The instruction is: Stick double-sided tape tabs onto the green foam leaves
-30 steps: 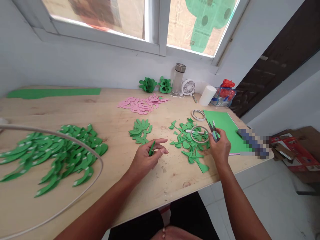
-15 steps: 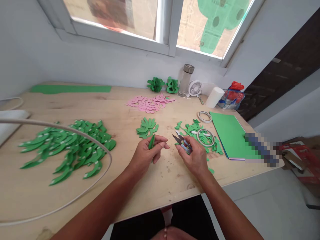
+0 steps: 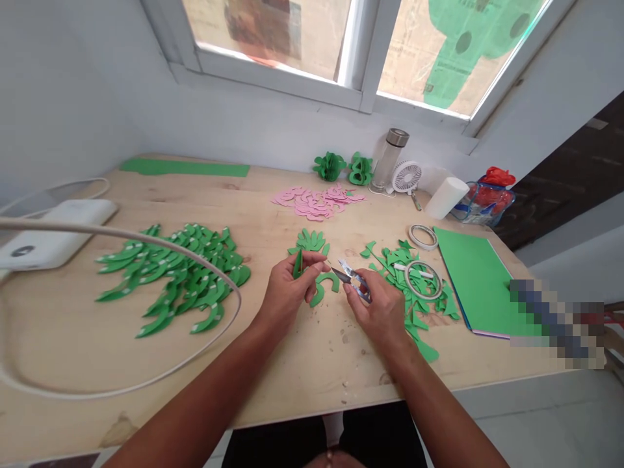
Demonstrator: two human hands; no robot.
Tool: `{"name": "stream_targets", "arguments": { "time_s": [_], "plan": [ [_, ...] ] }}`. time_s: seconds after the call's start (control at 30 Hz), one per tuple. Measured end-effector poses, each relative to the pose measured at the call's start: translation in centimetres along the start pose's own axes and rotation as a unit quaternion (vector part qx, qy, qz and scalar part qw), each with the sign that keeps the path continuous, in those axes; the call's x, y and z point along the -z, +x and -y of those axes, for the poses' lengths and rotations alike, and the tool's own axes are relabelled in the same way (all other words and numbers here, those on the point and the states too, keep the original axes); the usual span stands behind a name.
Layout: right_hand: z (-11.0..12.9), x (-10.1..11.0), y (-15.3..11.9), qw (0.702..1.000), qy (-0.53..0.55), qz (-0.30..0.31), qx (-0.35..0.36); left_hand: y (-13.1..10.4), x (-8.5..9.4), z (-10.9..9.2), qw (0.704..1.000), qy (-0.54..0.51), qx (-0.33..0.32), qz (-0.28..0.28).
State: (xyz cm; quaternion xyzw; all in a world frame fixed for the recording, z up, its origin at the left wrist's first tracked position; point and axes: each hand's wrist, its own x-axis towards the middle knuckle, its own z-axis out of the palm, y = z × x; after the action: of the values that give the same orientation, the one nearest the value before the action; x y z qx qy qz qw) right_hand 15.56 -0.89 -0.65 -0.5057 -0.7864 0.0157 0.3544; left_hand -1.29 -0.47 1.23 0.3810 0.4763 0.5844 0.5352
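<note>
My left hand is closed on a folded green paper piece that sticks up between the fingers. A curved green paper strip shows just beside its fingertips; whether it is held or lies on the table I cannot tell. In my right hand is a pair of small thread snips, blades parted and pointing at the left fingertips. Behind the left hand lies a small cluster of green paper petals. Green paper scraps are scattered beside the right hand.
A heap of curved green cutouts lies left, crossed by a white cable. Pink cutouts lie farther back. Tape rolls rest on the scraps, near green sheets. A bottle and small fan stand by the wall.
The camera view has turned left, so things appear farther right. The snips' tips are closer to the left fingertips. A curved green strip now shows there, and longer scraps show beside my right wrist.
</note>
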Motion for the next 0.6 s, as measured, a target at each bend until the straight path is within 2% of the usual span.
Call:
{"name": "stream_targets", "arguments": {
  "time_s": [0.17, 0.6],
  "plan": [
    [-0.4, -0.1, -0.2, 1.0, -0.011, 0.009, 0.021, -0.3, -0.2, -0.6, 0.997, 0.077, -0.016, -0.018],
    [-0.1, 0.0, -0.3, 0.999, 0.012, 0.025, 0.039, -0.1, 0.3, 0.4, 0.981, 0.182, -0.065, 0.015]
  ]
}}
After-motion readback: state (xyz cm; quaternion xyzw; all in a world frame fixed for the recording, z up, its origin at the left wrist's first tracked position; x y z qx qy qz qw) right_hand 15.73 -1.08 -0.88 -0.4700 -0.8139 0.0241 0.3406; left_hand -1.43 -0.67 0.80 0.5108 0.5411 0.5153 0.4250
